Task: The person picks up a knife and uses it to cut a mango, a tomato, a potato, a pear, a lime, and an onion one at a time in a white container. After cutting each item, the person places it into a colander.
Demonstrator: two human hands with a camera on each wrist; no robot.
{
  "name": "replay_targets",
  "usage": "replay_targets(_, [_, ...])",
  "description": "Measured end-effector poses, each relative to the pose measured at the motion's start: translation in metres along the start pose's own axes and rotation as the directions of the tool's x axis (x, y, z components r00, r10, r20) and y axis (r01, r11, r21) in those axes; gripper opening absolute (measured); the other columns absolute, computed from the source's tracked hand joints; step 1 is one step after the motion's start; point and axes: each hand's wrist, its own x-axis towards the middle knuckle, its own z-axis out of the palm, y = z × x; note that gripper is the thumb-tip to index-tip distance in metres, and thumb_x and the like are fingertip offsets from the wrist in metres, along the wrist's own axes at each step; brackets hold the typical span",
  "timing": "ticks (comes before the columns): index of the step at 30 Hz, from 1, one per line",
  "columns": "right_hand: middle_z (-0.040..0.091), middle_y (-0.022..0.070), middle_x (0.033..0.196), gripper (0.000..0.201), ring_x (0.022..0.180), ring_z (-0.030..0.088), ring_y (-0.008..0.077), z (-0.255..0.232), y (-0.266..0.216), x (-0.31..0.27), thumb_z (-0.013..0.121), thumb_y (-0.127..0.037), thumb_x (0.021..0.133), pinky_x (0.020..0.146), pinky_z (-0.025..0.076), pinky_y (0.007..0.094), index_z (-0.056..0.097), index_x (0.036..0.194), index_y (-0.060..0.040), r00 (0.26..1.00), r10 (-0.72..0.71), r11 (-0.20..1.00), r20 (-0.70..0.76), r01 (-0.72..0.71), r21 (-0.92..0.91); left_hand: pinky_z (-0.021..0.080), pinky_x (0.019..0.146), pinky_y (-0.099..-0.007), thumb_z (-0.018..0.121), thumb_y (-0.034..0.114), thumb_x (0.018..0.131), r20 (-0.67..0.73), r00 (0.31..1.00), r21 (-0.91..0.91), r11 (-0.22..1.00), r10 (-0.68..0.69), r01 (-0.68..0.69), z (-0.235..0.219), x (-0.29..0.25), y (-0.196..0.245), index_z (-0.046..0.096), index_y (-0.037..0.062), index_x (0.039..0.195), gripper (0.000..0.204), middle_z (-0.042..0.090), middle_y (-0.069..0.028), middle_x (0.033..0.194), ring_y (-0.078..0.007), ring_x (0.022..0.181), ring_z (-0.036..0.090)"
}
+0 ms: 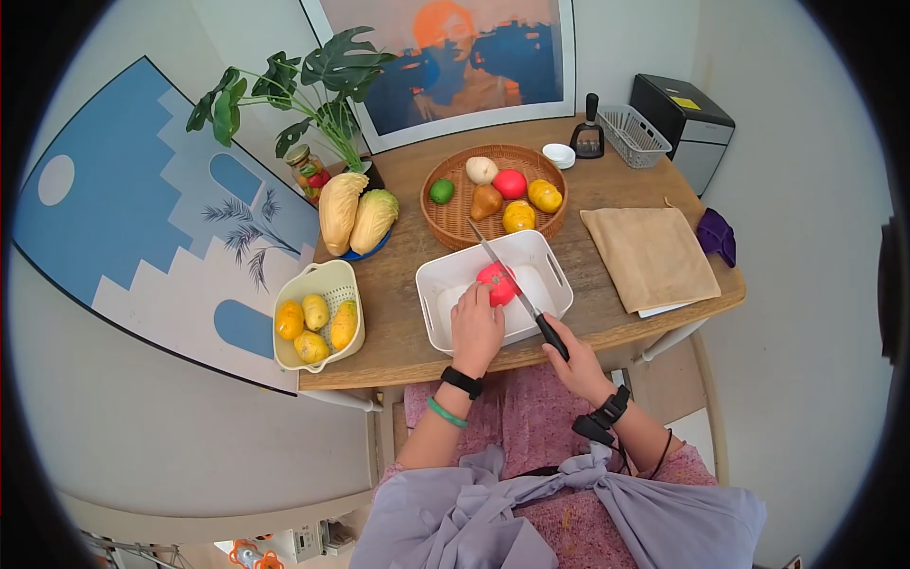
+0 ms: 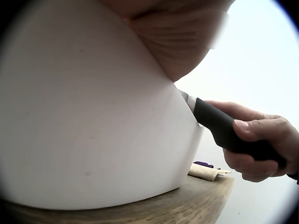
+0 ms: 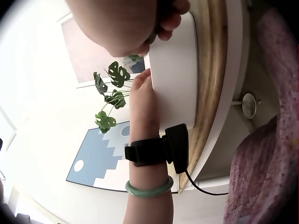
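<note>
A red tomato (image 1: pixel 495 284) sits inside the white basin (image 1: pixel 431 306) at the table's front. From the left, my left hand (image 1: pixel 477 327) reaches over the near rim and holds the tomato with its fingers. My right hand (image 1: pixel 579 368) grips the black handle (image 1: pixel 552 336) of a knife (image 1: pixel 500 257), whose blade slants across the tomato and tips toward the far rim. In the left wrist view the right hand (image 2: pixel 261 140) wraps round the handle beside the basin wall (image 2: pixel 93 121). The tomato and most of the blade are hidden there.
Behind the basin stands a wicker tray (image 1: pixel 438 220) with a tomato, a lime and other produce. A cream basket (image 1: pixel 355 284) of yellow fruit is at left, near napa cabbages (image 1: pixel 339 213). A folded tan cloth (image 1: pixel 649 258) lies right. The table edge (image 1: pixel 398 370) runs close in front.
</note>
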Motion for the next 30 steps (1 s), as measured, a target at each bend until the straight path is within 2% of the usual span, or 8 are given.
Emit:
replay_targets(11, [0.058, 0.0224, 0.125, 0.051, 0.111, 0.061, 0.0351, -0.002, -0.002, -0.002, 0.056, -0.011, 0.093, 0.090, 0.047, 0.0347, 0.040, 0.142, -0.0084, 1.000, -0.001, 1.000, 0.007, 0.001, -0.007, 0.041, 0.090, -0.0427, 0.065, 0.013, 0.081, 0.039, 0.998, 0.026, 0.999, -0.042, 0.041, -0.004, 0.000, 0.005, 0.056, 0.0068, 0.118, 0.038, 0.055, -0.0131, 0.114, -0.0302, 0.108, 0.053])
replay_targets(14, [0.058, 0.0226, 0.125, 0.051, 0.110, 0.061, 0.0351, -0.001, -0.002, 0.000, 0.056, -0.011, 0.093, 0.089, 0.047, 0.0347, 0.040, 0.142, -0.0086, 1.000, -0.013, 1.000, -0.005, 0.013, -0.002, 0.040, 0.091, -0.0430, 0.065, 0.013, 0.081, 0.013, 0.999, 0.016, 0.999, -0.030, 0.029, -0.003, 0.000, 0.003, 0.056, 0.0058, 0.117, 0.038, 0.055, -0.0135, 0.117, -0.0303, 0.110, 0.052])
replay_targets(16, [0.058, 0.0226, 0.125, 0.051, 0.110, 0.061, 0.0351, -0.001, -0.001, -0.002, 0.056, -0.011, 0.093, 0.089, 0.047, 0.0347, 0.040, 0.142, -0.0085, 1.000, -0.010, 1.000, -0.003, 0.010, -0.007, 0.040, 0.093, -0.0433, 0.065, 0.013, 0.080, -0.062, 0.997, 0.024, 0.999, 0.050, -0.049, 0.001, 0.000, 0.000, 0.056, 0.0047, 0.115, 0.037, 0.055, -0.0137, 0.119, -0.0305, 0.112, 0.051])
replay_targets(19, [0.058, 0.0225, 0.125, 0.051, 0.110, 0.061, 0.0352, -0.001, -0.003, -0.001, 0.056, -0.011, 0.093, 0.089, 0.047, 0.0347, 0.040, 0.142, -0.0083, 1.000, 0.002, 1.000, 0.004, -0.002, -0.001, 0.039, 0.094, -0.0430, 0.065, 0.013, 0.080, -0.028, 0.999, 0.013, 0.999, 0.033, -0.033, 0.005, -0.001, -0.004, 0.056, 0.0041, 0.113, 0.036, 0.054, -0.0141, 0.121, -0.0305, 0.113, 0.050])
replay_targets(21, [0.058, 0.0228, 0.125, 0.051, 0.111, 0.061, 0.0352, 0.000, -0.003, -0.001, 0.056, -0.011, 0.093, 0.089, 0.047, 0.0348, 0.040, 0.141, -0.0081, 0.998, -0.034, 0.999, -0.044, 0.034, 0.013, 0.039, 0.093, -0.0428, 0.065, 0.013, 0.080, -0.025, 0.999, 0.024, 0.999, 0.022, -0.021, 0.000, -0.001, 0.000, 0.056, 0.0043, 0.113, 0.035, 0.054, -0.0139, 0.120, -0.0304, 0.113, 0.051])
replay_targets(24, [0.058, 0.0225, 0.126, 0.051, 0.112, 0.060, 0.0353, -0.002, -0.003, -0.001, 0.056, -0.011, 0.093, 0.090, 0.047, 0.0348, 0.040, 0.141, -0.0081, 1.000, -0.003, 1.000, 0.013, 0.003, 0.003, 0.038, 0.093, -0.0426, 0.065, 0.013, 0.080, -0.010, 1.000, 0.038, 0.999, 0.006, -0.006, -0.002, -0.001, 0.004, 0.056, 0.0045, 0.113, 0.035, 0.055, -0.0136, 0.119, -0.0302, 0.111, 0.051])
replay_targets(28, [0.057, 0.0225, 0.127, 0.051, 0.112, 0.060, 0.0353, 0.000, -0.001, -0.001, 0.057, -0.011, 0.093, 0.091, 0.047, 0.0347, 0.040, 0.141, -0.0080, 1.000, -0.015, 1.000, -0.019, 0.015, 0.012, 0.039, 0.091, -0.0430, 0.065, 0.013, 0.080, 0.000, 1.000, 0.041, 0.999, 0.001, -0.001, -0.003, -0.001, 0.003, 0.057, 0.0044, 0.113, 0.035, 0.055, -0.0135, 0.117, -0.0305, 0.109, 0.051])
replay_targets(30, [0.060, 0.0249, 0.117, 0.051, 0.103, 0.061, 0.0411, 0.000, 0.000, 0.000, 0.056, -0.013, 0.093, 0.084, 0.049, 0.0390, 0.040, 0.141, -0.0106, 0.997, -0.073, 0.997, -0.023, 0.072, -0.030, 0.039, 0.092, -0.0430, 0.066, 0.013, 0.079, 0.008, 1.000, 0.039, 0.999, -0.005, 0.005, -0.003, -0.001, 0.004, 0.057, 0.0042, 0.113, 0.035, 0.055, -0.0138, 0.117, -0.0308, 0.109, 0.051])
